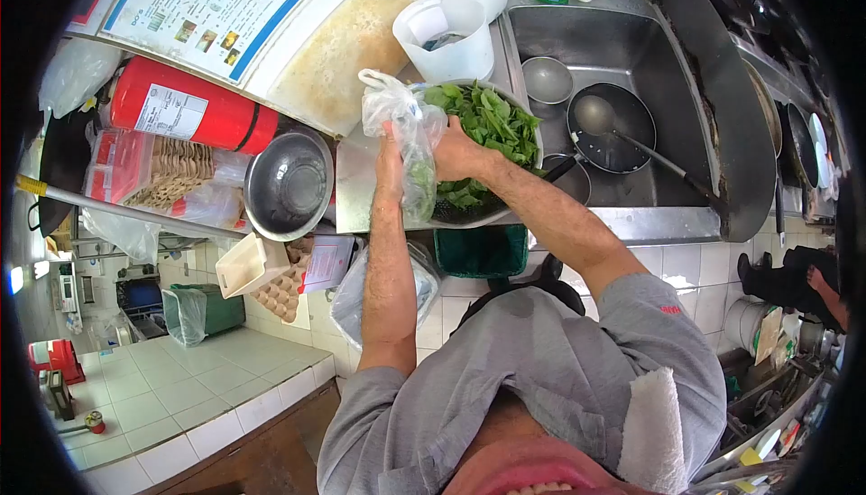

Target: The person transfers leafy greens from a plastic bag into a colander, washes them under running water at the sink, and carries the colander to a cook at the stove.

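A clear plastic bag (417,157) with some green inside hangs over the near left rim of a wide metal bowl (538,148). My left hand (389,166) is closed on the bag's left side. Leafy greens (487,125) fill the bowl in a loose heap. Over the left part of the greens, right against the bag, is my right hand (458,154). Its fingers look curled in, partly hidden by the bag and leaves, and what they hold cannot be made out.
Right of the bowl, a steel sink (622,30) holds a black pan (631,120), a ladle (595,116) and a small metal bowl (548,80). A white plastic tub (451,57) stands behind. To the left are a steel basin (289,184) and a red fire extinguisher (194,107).
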The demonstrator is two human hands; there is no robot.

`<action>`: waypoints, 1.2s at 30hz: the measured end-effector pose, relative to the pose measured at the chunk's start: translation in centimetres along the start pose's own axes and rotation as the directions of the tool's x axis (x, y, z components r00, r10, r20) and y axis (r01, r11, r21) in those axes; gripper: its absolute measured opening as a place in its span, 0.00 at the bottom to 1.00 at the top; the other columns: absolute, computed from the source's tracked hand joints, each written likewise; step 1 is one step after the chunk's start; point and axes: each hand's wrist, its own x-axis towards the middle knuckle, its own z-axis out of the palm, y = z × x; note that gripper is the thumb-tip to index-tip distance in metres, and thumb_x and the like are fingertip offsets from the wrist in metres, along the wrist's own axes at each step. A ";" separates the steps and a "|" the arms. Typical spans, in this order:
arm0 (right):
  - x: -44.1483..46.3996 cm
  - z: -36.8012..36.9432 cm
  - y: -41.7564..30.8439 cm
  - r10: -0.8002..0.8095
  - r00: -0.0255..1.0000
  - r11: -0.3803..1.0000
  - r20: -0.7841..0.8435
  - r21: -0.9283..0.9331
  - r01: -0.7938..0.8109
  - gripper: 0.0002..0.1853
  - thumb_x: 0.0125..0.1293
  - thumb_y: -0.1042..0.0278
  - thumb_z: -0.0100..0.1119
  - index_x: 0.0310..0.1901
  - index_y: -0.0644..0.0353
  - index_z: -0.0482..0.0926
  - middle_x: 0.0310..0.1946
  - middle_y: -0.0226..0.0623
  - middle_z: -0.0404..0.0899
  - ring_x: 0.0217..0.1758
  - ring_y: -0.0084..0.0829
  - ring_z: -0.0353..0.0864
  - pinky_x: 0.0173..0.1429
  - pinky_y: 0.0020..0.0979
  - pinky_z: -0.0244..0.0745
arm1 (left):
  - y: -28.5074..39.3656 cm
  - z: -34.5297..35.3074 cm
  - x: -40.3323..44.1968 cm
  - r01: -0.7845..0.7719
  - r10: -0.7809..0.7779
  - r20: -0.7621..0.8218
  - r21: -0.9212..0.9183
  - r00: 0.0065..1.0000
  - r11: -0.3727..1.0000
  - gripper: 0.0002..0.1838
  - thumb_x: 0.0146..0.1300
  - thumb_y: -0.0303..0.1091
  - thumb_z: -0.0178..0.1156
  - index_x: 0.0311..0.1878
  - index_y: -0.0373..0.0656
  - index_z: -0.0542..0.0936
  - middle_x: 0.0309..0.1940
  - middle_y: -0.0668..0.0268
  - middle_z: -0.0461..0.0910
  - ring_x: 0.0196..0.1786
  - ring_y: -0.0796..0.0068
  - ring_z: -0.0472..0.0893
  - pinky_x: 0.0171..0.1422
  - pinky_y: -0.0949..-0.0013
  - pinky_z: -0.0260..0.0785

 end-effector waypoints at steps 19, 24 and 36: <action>-1.4 -3.5 -0.5 0.146 0.989 0.986 0.026 -0.086 -0.143 0.40 0.42 0.70 0.66 0.60 0.36 0.63 0.63 0.40 0.51 0.64 0.48 0.55 0.59 0.51 0.62 | 0.4 -6.3 1.5 -0.023 0.011 -0.033 -0.374 0.999 0.927 0.26 0.66 0.50 0.45 0.56 0.36 0.69 0.52 0.60 0.72 0.52 0.66 0.73 0.57 0.65 0.66; -0.9 -0.7 2.0 0.132 0.991 0.991 0.001 0.000 -0.132 0.30 0.41 0.70 0.67 0.51 0.50 0.71 0.60 0.41 0.57 0.61 0.47 0.58 0.60 0.48 0.62 | 2.2 -4.5 0.4 -0.109 0.046 -0.252 -0.243 0.967 0.964 0.20 0.66 0.43 0.47 0.51 0.37 0.72 0.43 0.63 0.76 0.44 0.69 0.76 0.51 0.70 0.69; -1.2 0.1 2.6 0.141 0.990 0.989 -0.024 0.041 -0.140 0.40 0.38 0.69 0.69 0.59 0.50 0.65 0.60 0.48 0.55 0.61 0.48 0.56 0.65 0.39 0.56 | 8.5 0.5 -3.9 -0.471 0.873 0.223 0.882 0.433 0.008 0.15 0.56 0.35 0.56 0.44 0.35 0.74 0.40 0.57 0.77 0.43 0.62 0.76 0.49 0.64 0.67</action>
